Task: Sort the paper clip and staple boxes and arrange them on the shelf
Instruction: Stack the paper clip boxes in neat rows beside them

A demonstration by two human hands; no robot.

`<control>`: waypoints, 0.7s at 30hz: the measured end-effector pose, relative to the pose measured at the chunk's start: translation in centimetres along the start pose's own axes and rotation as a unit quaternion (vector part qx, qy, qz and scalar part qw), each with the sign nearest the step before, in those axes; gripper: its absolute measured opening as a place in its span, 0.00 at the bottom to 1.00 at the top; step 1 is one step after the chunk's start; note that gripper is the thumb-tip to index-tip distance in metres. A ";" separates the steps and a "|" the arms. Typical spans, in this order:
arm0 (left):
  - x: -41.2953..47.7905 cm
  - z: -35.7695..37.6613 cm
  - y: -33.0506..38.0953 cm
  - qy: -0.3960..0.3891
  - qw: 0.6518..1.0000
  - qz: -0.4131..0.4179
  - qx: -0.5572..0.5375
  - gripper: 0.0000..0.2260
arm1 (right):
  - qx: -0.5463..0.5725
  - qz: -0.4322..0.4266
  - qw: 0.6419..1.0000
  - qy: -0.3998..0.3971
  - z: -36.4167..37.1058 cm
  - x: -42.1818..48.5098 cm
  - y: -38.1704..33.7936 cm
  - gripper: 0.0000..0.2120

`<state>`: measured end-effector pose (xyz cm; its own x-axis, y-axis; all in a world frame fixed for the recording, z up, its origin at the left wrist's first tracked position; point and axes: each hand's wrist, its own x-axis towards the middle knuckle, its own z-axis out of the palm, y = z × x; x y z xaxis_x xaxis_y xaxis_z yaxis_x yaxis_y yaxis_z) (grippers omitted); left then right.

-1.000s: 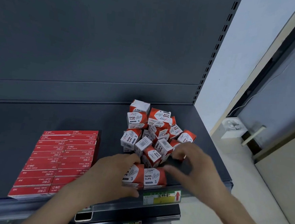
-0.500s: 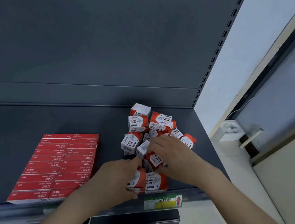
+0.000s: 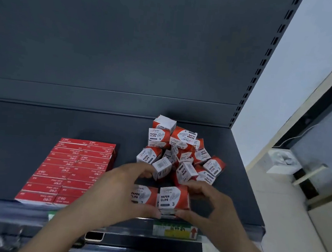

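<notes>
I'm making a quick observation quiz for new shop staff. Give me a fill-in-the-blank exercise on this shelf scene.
1. The flat red staple boxes lie in neat rows to the ____ of the paper clip pile.
2. The front box between both hands reads "PAPER ____".
3. The right hand touches that box at the shelf's ____ edge.
4. The left hand partly covers a ____ upright box beside it.

Missing words: left; CLIPS; front; second

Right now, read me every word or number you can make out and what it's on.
"PAPER CLIPS" and "3": front paper clip box and others in the pile.
Script brand above it: unreadable.
Staple boxes: print too small.
Shelf-edge price label: handwriting blurred; red up arrow.
</notes>
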<state>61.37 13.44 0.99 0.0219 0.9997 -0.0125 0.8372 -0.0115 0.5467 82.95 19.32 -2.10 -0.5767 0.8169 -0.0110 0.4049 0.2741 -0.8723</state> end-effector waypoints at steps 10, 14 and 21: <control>1.8 2.3 2.1 -0.095 0.987 0.073 0.104 0.23 | -0.088 -0.008 0.996 0.004 0.9 -0.3 1.3 0.22; 2.0 2.8 1.8 -0.077 0.986 0.094 0.110 0.21 | -0.125 -0.038 0.981 0.140 -1.3 1.0 1.0 0.15; 2.0 2.2 1.7 -0.108 0.985 0.092 0.099 0.32 | -0.275 -0.017 0.961 0.018 -2.4 5.2 0.2 0.25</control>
<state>64.03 15.39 -0.02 0.2805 0.9526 -0.1177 0.8981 -0.2172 0.3823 81.71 24.82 -1.18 -0.5756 0.8168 0.0377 0.7055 0.5195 -0.4821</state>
